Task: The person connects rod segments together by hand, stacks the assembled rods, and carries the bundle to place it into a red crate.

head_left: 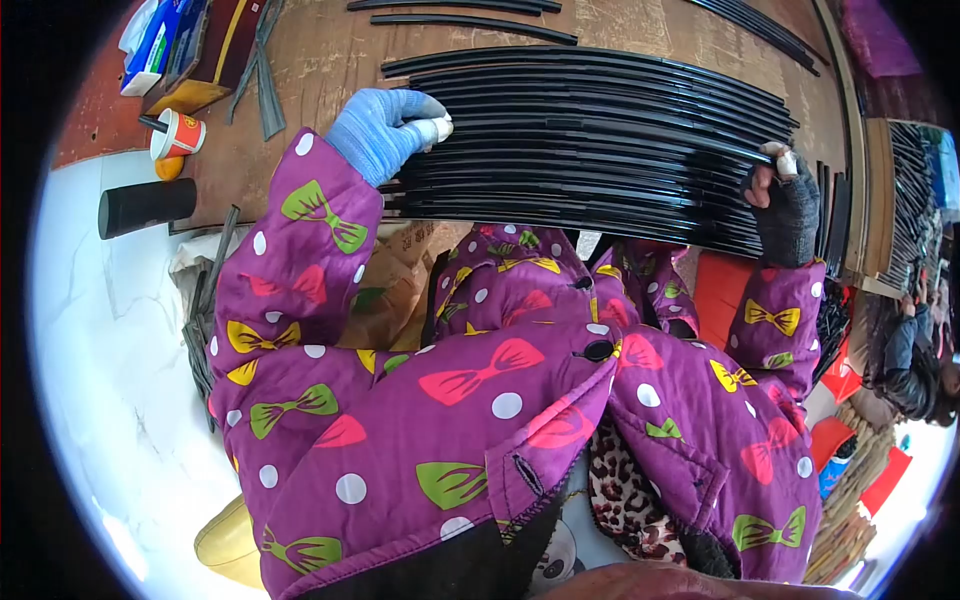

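Many long, glossy black strips point(600, 185) lie side by side across the wooden table point(640, 25). My left hand point(385, 132), in a light blue glove with whitish fingertips, is closed with thumb and forefinger pinched at the left end of one black strip point(590, 128) near the middle of the row. Around the right end of what looks like the same strip, my right hand point(785, 205) has its fingers curled. It wears a dark glove with bare or taped fingertips. My grip partly hides both strip ends.
More black strips point(470, 20) lie at the table's far side. At left are a tissue pack point(150, 50), a brown box point(215, 60), a red-and-white cup point(180, 134), an orange fruit point(169, 168) and a black cylinder point(147, 208). A person point(910, 350) is at far right.
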Demonstrator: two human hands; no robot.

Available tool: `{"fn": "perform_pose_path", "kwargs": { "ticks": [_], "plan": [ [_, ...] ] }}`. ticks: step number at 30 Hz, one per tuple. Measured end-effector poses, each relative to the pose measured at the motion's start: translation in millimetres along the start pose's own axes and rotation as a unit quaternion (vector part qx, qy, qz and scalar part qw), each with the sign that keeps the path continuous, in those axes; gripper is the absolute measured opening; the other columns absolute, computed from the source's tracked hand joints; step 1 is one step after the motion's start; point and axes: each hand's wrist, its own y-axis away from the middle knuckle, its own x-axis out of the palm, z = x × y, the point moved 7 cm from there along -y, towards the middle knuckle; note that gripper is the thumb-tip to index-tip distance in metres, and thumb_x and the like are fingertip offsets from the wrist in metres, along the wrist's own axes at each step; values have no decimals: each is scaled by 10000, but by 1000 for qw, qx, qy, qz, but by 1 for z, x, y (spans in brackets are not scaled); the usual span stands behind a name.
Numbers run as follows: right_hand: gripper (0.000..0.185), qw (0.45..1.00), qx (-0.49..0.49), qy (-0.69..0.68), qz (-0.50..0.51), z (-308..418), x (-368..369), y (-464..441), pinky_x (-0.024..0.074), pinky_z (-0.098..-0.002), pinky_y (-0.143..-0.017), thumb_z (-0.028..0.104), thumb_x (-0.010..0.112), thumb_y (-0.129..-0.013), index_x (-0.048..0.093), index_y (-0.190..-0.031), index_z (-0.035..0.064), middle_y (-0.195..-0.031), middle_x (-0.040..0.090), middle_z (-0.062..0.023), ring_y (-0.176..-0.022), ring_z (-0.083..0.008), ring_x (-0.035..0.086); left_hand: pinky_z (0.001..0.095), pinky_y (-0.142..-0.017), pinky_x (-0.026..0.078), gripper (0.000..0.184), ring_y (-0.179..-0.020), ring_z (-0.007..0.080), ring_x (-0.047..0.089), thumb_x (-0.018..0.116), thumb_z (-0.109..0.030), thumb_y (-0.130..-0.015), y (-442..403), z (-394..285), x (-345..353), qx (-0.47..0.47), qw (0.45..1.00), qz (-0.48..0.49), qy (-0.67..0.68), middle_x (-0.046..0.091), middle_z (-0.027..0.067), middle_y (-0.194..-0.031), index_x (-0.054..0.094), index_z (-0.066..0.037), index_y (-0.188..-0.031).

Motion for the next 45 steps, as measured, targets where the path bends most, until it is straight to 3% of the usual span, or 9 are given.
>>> {"fn": "perform_pose_path", "kwargs": {
  "ticks": [8,10,13,17,19,22,38,43,45],
  "plan": [
    [250,999,-6,41,-25,-2,-13,4,328,-239,-496,201,541,-828,536,-1004,24,-676,504,-27,-516,-104,415,213,-555,421,172,-645,80,525,675,-61,-708,11,-9,-1,78,996,-40,26,605,29,-756,640,-28,-873],
    [246,999,0,36,-31,-4,-19,5,328,-240,-495,194,543,-826,536,-1003,24,-677,504,-28,-516,-104,416,212,-561,423,191,-659,91,530,673,-52,-705,24,-37,-3,252,959,-98,-89,592,27,-753,634,-34,-891],
    [197,1000,10,-5,-30,-7,-21,4,343,-255,-481,145,518,-836,516,-982,14,-642,499,-34,-495,-121,430,233,-565,436,185,-623,152,546,656,-95,-722,33,-49,-6,345,897,-195,-196,596,50,-784,635,-57,-901],
    [195,999,6,-5,-39,-7,-18,5,342,-261,-485,151,529,-829,515,-973,20,-637,490,-30,-494,-120,422,231,-553,437,195,-602,142,544,654,-98,-723,35,-49,-7,344,897,-194,-201,591,51,-753,633,-58,-912],
    [198,999,-5,3,-37,-4,-13,4,342,-263,-488,157,537,-826,515,-972,25,-636,488,-28,-494,-120,419,206,-468,406,176,-545,74,530,623,-32,-745,20,-27,-4,199,975,-71,-64,583,39,-694,623,-13,-919],
    [203,1000,-27,0,-6,0,4,3,317,-245,-498,172,547,-821,539,-965,29,-668,498,-20,-512,-102,416,203,-426,384,164,-453,72,480,620,-71,-758,13,-3,3,24,992,-14,120,583,59,-664,624,5,-903],
    [161,978,-52,77,-184,37,-170,31,326,-248,-479,93,522,-828,544,-959,0,-641,456,-31,-517,-118,401,199,-390,355,146,-433,73,471,639,-35,-732,0,51,-30,-19,989,-31,143,587,59,-636,624,36,-858],
    [126,914,-7,293,-282,41,-162,31,335,-212,-428,164,576,-813,585,-862,48,-551,470,14,-450,-70,414,202,-575,415,109,-636,94,534,648,-23,-723,1,29,-32,58,993,-97,-23,564,20,-741,632,-2,-829],
    [135,800,-12,514,-309,55,-157,29,369,-224,-455,185,580,-814,582,-863,59,-592,504,25,-482,-66,447,212,-667,416,111,-725,104,535,654,-24,-721,-1,24,-31,51,992,-96,-59,564,24,-795,629,0,-827]
  ]
}}
